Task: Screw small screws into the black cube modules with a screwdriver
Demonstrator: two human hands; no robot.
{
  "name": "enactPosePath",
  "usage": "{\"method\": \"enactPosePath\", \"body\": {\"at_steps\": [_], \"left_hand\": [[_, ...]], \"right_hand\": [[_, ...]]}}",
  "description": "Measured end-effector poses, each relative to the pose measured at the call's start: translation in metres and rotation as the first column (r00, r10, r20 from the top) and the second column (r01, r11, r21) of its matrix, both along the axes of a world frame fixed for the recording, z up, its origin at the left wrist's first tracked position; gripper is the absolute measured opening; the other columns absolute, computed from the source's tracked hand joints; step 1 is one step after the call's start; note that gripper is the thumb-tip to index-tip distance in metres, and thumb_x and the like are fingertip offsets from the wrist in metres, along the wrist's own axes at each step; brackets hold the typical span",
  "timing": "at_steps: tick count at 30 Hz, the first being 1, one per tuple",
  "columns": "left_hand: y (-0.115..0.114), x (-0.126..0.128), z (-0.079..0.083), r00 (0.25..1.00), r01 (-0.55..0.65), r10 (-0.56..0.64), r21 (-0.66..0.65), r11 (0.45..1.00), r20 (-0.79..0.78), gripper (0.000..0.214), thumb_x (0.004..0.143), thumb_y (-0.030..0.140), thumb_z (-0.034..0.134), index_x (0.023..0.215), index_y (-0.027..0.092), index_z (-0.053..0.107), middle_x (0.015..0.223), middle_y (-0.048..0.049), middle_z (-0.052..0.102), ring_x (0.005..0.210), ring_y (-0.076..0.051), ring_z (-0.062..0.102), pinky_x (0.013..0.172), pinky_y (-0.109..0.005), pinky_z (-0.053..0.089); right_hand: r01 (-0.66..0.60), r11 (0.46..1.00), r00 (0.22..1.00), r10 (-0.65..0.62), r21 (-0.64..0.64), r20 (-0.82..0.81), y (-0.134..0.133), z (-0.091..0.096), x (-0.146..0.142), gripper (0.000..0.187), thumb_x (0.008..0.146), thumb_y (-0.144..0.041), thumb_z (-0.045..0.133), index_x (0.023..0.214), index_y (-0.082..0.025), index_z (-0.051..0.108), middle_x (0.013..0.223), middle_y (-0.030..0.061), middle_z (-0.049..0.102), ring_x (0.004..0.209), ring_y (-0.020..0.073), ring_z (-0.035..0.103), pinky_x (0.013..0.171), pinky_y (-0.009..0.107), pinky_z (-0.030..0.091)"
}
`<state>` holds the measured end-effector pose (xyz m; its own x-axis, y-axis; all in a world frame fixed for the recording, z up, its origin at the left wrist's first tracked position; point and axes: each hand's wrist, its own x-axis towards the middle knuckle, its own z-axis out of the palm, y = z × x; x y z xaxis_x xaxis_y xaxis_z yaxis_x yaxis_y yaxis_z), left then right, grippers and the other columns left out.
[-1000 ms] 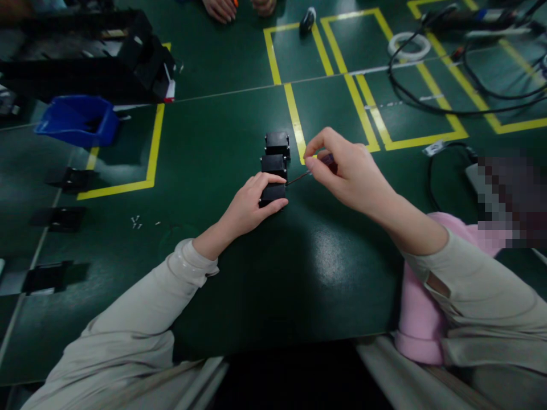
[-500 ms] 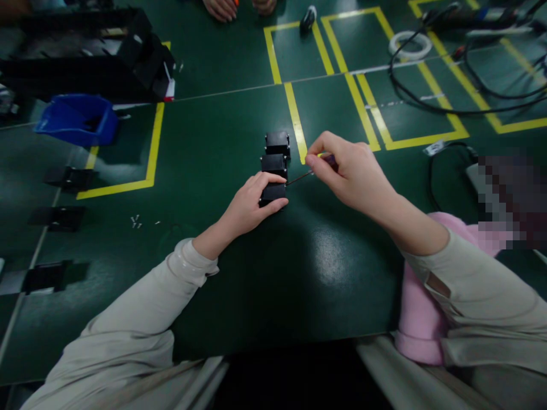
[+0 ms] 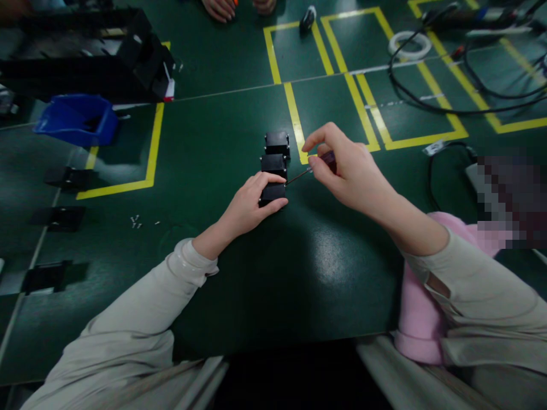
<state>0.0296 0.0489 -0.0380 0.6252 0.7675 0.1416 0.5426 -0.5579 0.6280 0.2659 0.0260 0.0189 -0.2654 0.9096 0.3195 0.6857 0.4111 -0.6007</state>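
Three small black boxes stand in a row on the green table. My left hand (image 3: 245,205) grips the nearest black box (image 3: 272,192), thumb on the near side and fingers over its far side. Beyond it sit the middle black box (image 3: 273,163) and the far black box (image 3: 277,140), with small bright screws at their edges. In my right hand (image 3: 348,168) is a screwdriver (image 3: 328,159) with a dark handle. Its thin shaft slants left, and the tip meets the right side of the held box near a corner.
Several loose screws (image 3: 135,222) lie to the left. Farther left are black parts (image 3: 64,218), a blue bin (image 3: 77,119) and a long black housing (image 3: 81,57). Another person's hand (image 3: 220,8) shows at the top. Cables, a white ring (image 3: 410,45) and pink cloth (image 3: 421,319) lie right.
My right index finger has lifted and the fingers have shifted around the screwdriver handle. The tip stays at the box. My left hand and the boxes have not visibly moved.
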Motion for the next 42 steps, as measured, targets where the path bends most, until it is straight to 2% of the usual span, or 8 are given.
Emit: {"method": "enactPosePath", "body": {"at_steps": [3,8,14,21,26,32,38,42], "left_hand": [[0.0001,0.0002,-0.0001,1.000,-0.002,0.002,0.000,1.000,-0.005,0.042,0.094,0.047,0.060,0.125,0.019,0.058,0.123,-0.0068,0.062,0.112,-0.025,0.059,0.098,-0.035,0.045],[0.0010,0.0000,-0.0011,1.000,-0.001,0.001,0.007,1.000,-0.003,0.042,0.094,0.048,0.060,0.125,0.020,0.057,0.123,-0.0067,0.063,0.113,-0.025,0.059,0.099,-0.036,0.044],[0.0003,-0.0001,-0.0017,1.000,0.000,0.000,0.003,1.000,0.007,0.041,0.095,0.047,0.061,0.125,0.020,0.058,0.123,-0.0064,0.062,0.112,-0.025,0.059,0.098,-0.035,0.044],[0.0004,-0.0003,-0.0023,1.000,0.009,-0.010,0.013,1.000,0.027,0.040,0.095,0.046,0.062,0.125,0.020,0.058,0.122,-0.0059,0.062,0.113,-0.024,0.059,0.098,-0.034,0.043],[0.0003,-0.0003,-0.0006,1.000,-0.003,0.003,-0.011,1.000,0.001,0.041,0.094,0.048,0.060,0.125,0.020,0.058,0.123,-0.0067,0.062,0.112,-0.025,0.059,0.099,-0.036,0.044],[-0.0002,-0.0002,0.0006,1.000,-0.007,0.006,-0.015,1.000,-0.009,0.043,0.094,0.050,0.059,0.126,0.021,0.057,0.125,-0.0073,0.062,0.113,-0.026,0.059,0.101,-0.037,0.045],[0.0006,0.0000,-0.0003,1.000,-0.003,0.003,-0.009,1.000,-0.010,0.042,0.094,0.049,0.060,0.126,0.021,0.057,0.124,-0.0069,0.062,0.114,-0.025,0.059,0.101,-0.036,0.044],[0.0007,-0.0008,-0.0014,1.000,0.004,-0.004,0.004,1.000,0.001,0.041,0.095,0.048,0.060,0.125,0.020,0.057,0.124,-0.0069,0.062,0.115,-0.025,0.059,0.102,-0.036,0.044]], "right_hand": [[0.002,1.000,1.000,-0.002,0.006,-0.012,0.0002,-0.0003,-0.0001,0.016,0.094,-0.025,0.051,0.107,-0.020,0.057,0.072,-0.0015,0.060,0.061,0.0134,0.055,0.064,0.029,0.039],[-0.001,1.000,1.000,0.001,0.013,-0.003,0.0005,-0.0007,0.0000,0.015,0.096,-0.031,0.051,0.093,-0.020,0.059,0.071,-0.0009,0.059,0.061,0.0119,0.054,0.065,0.028,0.038],[-0.006,1.000,0.999,0.006,0.000,-0.041,0.0015,-0.0029,0.0006,0.020,0.095,-0.024,0.050,0.114,-0.020,0.054,0.071,-0.0031,0.056,0.061,0.0125,0.054,0.065,0.028,0.039],[0.001,1.000,1.000,-0.001,0.027,-0.003,0.0008,-0.0018,0.0002,0.014,0.096,-0.031,0.052,0.093,-0.019,0.059,0.072,-0.0008,0.060,0.061,0.0118,0.055,0.063,0.028,0.038],[0.000,1.000,1.000,0.000,0.006,-0.019,0.0002,-0.0003,-0.0002,0.017,0.095,-0.026,0.050,0.108,-0.020,0.057,0.070,-0.0016,0.059,0.061,0.0134,0.055,0.064,0.029,0.040],[-0.003,1.000,1.000,0.003,0.003,0.012,-0.0009,0.0019,-0.0002,0.017,0.097,-0.033,0.050,0.092,-0.021,0.060,0.070,0.0002,0.060,0.061,0.0131,0.053,0.063,0.028,0.038],[-0.006,1.000,1.000,0.006,-0.007,-0.013,-0.0002,0.0012,-0.0002,0.019,0.093,-0.024,0.050,0.109,-0.020,0.058,0.071,-0.0012,0.058,0.061,0.0141,0.054,0.064,0.029,0.038],[0.002,1.000,1.000,-0.002,-0.002,-0.005,-0.0003,0.0011,-0.0007,0.015,0.096,-0.031,0.050,0.096,-0.020,0.061,0.068,-0.0015,0.057,0.059,0.0123,0.051,0.064,0.028,0.037]]}}
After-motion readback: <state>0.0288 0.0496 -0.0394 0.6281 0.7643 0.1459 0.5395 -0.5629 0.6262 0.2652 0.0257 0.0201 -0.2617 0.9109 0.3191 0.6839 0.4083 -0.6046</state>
